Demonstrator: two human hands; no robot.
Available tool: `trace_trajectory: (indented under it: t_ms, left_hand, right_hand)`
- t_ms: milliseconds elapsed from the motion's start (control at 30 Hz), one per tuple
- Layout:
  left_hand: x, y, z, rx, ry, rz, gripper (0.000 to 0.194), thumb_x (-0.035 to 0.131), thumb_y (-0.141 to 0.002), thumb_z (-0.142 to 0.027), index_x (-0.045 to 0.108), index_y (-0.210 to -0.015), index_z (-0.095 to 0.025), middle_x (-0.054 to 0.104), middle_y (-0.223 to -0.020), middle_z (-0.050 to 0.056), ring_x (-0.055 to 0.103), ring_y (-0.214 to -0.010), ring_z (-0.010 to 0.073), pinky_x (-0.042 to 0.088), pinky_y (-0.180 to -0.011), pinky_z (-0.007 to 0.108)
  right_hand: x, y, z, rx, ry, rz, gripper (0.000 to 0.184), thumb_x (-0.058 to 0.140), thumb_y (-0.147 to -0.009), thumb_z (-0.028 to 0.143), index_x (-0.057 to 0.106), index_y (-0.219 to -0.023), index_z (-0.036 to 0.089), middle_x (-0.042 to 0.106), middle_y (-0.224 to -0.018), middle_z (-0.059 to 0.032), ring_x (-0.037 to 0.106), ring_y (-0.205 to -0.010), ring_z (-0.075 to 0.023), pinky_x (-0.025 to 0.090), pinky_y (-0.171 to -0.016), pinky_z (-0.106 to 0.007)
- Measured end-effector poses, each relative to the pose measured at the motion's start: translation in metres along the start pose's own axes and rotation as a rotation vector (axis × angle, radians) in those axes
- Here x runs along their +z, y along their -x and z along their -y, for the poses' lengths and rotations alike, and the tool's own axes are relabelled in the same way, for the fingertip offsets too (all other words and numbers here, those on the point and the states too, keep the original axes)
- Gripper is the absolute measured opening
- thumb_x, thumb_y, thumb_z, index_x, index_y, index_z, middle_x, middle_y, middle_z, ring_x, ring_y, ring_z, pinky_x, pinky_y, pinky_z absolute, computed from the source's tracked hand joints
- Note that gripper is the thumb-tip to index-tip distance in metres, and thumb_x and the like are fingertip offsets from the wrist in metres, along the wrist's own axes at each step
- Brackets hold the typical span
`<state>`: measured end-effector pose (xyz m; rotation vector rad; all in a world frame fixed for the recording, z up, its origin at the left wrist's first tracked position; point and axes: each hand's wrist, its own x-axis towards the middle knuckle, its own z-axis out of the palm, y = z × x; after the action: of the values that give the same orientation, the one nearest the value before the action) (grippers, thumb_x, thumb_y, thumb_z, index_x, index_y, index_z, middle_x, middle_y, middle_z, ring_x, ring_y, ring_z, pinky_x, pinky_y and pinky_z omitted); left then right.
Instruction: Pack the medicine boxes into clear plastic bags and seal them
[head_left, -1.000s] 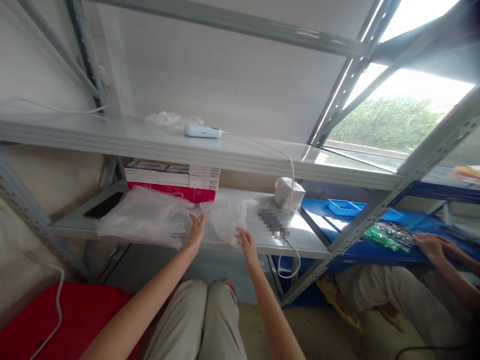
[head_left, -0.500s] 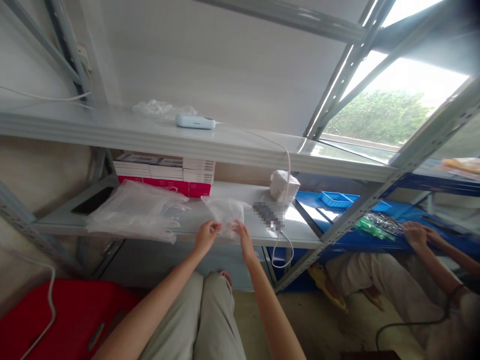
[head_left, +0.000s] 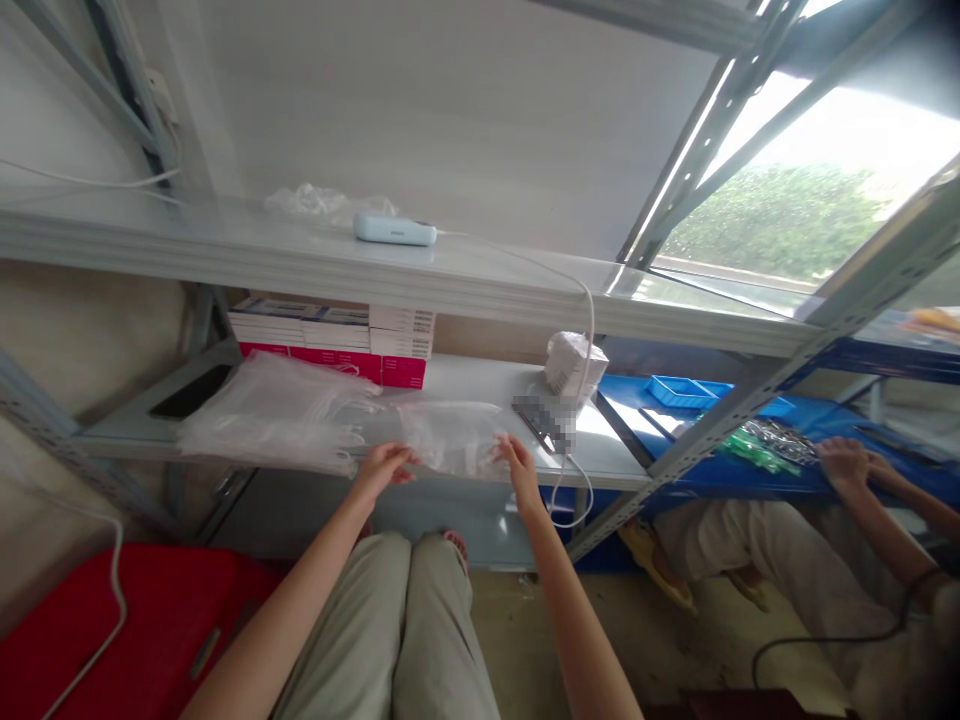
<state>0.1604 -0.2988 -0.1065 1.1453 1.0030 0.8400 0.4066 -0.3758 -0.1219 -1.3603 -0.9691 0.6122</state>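
Observation:
A clear plastic bag (head_left: 450, 437) lies flat near the front edge of the grey lower shelf (head_left: 480, 385). My left hand (head_left: 384, 465) is at the bag's left edge with its fingers curled over the corner. My right hand (head_left: 516, 461) pinches the bag's right edge. A pile of more clear bags (head_left: 277, 415) lies on the shelf just left of my left hand. My knees in beige trousers show below the shelf.
Red and white boxes (head_left: 337, 345) are stacked at the shelf's back, a black phone (head_left: 189, 391) lies at its left, a white charger block (head_left: 574, 363) with cable at its right. A pale blue device (head_left: 394, 229) is on the upper shelf. Another person's hands (head_left: 851, 465) work at a blue shelf (head_left: 750, 470).
My hands came together on the bag, then spread apart, pulling it out flat on the shelf. The view shifted slightly.

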Motion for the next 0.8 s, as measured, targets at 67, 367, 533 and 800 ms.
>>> trace_trajectory:
  t_ms: [67, 367, 533, 800]
  left_hand:
    - [-0.004, 0.009, 0.004, -0.058, 0.024, -0.017, 0.031, 0.072, -0.072, -0.038, 0.058, -0.084, -0.013, 0.071, -0.073, 0.006, 0.065, -0.049, 0.0139, 0.048, -0.046, 0.021]
    - [0.011, 0.023, 0.023, -0.058, 0.211, -0.107, 0.047, 0.074, -0.074, -0.016, 0.044, -0.110, -0.018, 0.069, -0.075, 0.001, 0.070, -0.059, 0.0175, 0.059, -0.062, 0.028]
    - [0.002, 0.016, 0.026, -0.051, 0.265, -0.096, 0.044, 0.072, -0.072, -0.005, 0.050, -0.109, -0.015, 0.071, -0.077, 0.004, 0.071, -0.064, 0.0168, 0.060, -0.067, 0.029]
    - [-0.017, 0.020, 0.031, -0.085, 0.307, -0.066, 0.046, 0.069, -0.071, -0.001, 0.058, -0.113, -0.014, 0.073, -0.084, 0.006, 0.071, -0.067, 0.0164, 0.060, -0.069, 0.030]
  right_hand:
    - [-0.009, 0.002, 0.001, -0.018, 0.015, 0.070, 0.044, 0.060, -0.074, 0.060, 0.067, -0.089, 0.018, 0.063, -0.071, -0.0007, 0.055, -0.066, -0.0165, 0.045, -0.066, -0.029]
    - [-0.015, 0.026, 0.000, -0.053, 0.085, 0.308, 0.049, 0.075, -0.063, 0.036, 0.065, -0.109, 0.023, 0.067, -0.103, -0.0056, 0.060, -0.090, -0.0215, 0.047, -0.082, -0.035]
    - [-0.023, 0.026, -0.016, -0.061, 0.270, 0.298, 0.051, 0.075, -0.059, 0.028, 0.068, -0.109, 0.022, 0.068, -0.092, -0.0043, 0.058, -0.072, -0.0181, 0.048, -0.076, -0.036]
    - [-0.037, 0.039, -0.013, -0.097, 0.314, 0.372, 0.046, 0.075, -0.062, 0.036, 0.070, -0.107, 0.025, 0.068, -0.104, -0.0063, 0.060, -0.088, -0.0233, 0.046, -0.080, -0.038]
